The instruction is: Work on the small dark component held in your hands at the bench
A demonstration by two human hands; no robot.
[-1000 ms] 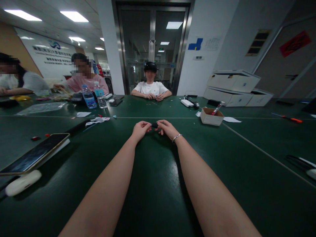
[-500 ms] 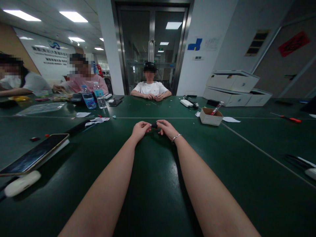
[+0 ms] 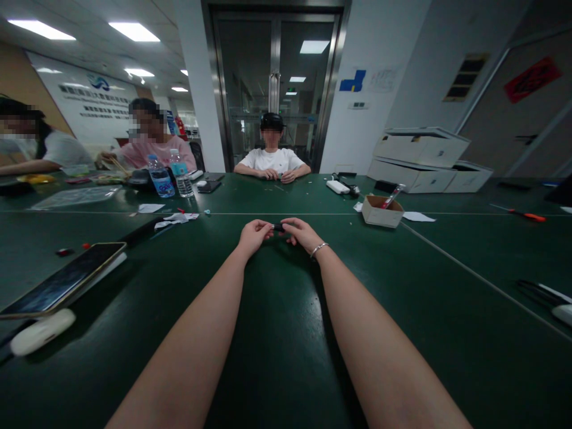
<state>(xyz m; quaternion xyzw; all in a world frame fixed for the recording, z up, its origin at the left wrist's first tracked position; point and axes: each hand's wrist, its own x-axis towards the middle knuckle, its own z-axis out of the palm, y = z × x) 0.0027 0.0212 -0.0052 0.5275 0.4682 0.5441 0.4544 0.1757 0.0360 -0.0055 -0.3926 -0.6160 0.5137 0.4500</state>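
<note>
Both my arms reach forward over the dark green table (image 3: 286,333). My left hand (image 3: 254,235) and my right hand (image 3: 302,233) meet at the middle, each with fingers pinched on a small black object (image 3: 279,227) held between them just above the table. A thin bracelet sits on my right wrist. What the black object is I cannot make out.
A phone (image 3: 62,280) and a white case (image 3: 42,330) lie at the left. A small cardboard box (image 3: 382,211) stands right of my hands, white boxes (image 3: 424,156) behind it. Water bottles (image 3: 161,176) and three seated people are across the table. An orange-handled tool (image 3: 529,215) lies at the far right.
</note>
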